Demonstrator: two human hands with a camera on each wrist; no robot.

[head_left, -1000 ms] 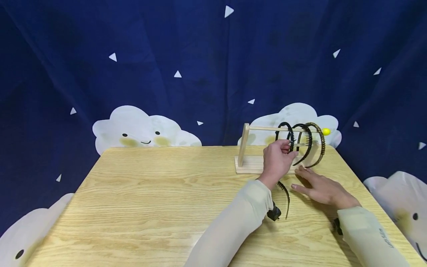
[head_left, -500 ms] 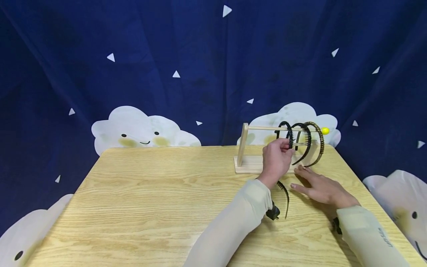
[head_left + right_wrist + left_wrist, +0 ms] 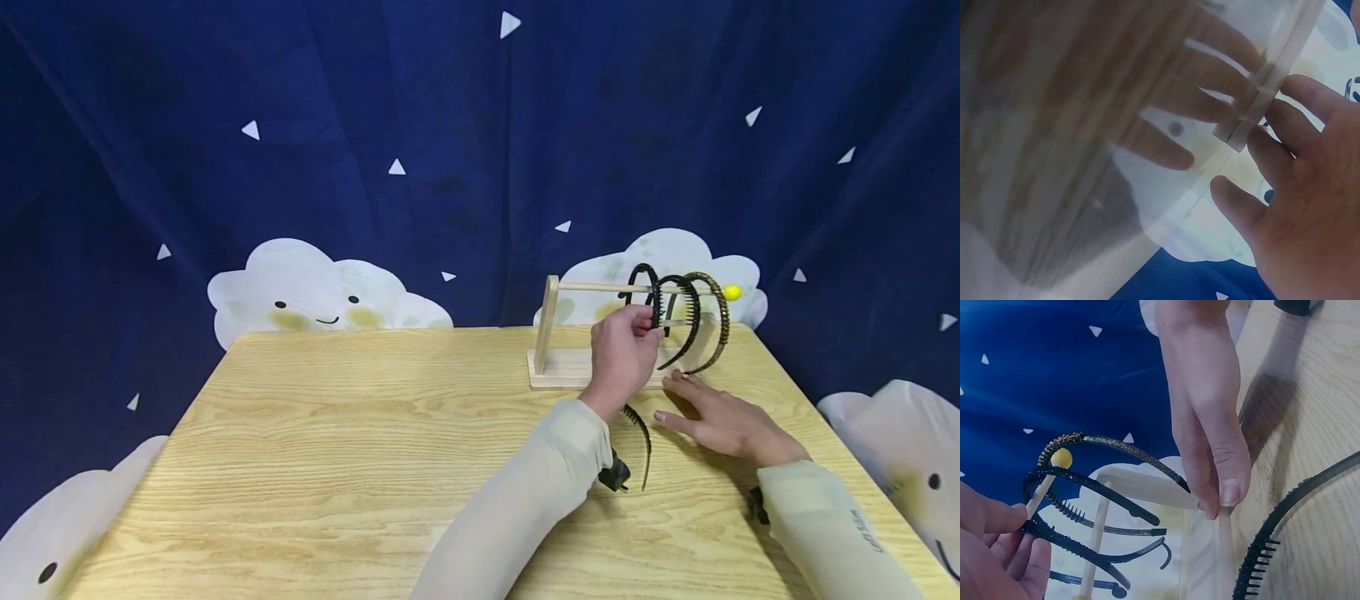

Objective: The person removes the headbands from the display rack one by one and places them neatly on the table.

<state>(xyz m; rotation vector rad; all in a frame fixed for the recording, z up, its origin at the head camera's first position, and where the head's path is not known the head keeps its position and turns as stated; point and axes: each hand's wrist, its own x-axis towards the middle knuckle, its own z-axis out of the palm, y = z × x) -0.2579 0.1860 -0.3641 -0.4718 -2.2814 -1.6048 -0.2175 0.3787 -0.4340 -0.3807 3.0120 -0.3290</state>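
My left hand [image 3: 624, 346] pinches a black headband [image 3: 656, 298] that encircles the upper rod of a wooden stand [image 3: 547, 325]. In the left wrist view the thumb and fingers of the left hand [image 3: 997, 544] hold its band near the rod. Farther right along the rod hang a black toothed headband [image 3: 696, 312] and a gold-and-black headband [image 3: 724, 321]. My right hand [image 3: 727, 421] rests at the stand's base, fingers spread and fairly straight. The right wrist view has those fingertips touching the base's edge [image 3: 1235, 134].
Another toothed black headband [image 3: 643, 429] lies on the wooden table [image 3: 337, 467], partly hidden by the left wrist. A yellow ball [image 3: 732, 292] caps the rod's right end. Behind the table hangs a dark blue curtain [image 3: 450, 100] with clouds.
The pinched headband has risen slightly and moved a little to the right on the rod with my left hand. The right hand stays in place at the base.
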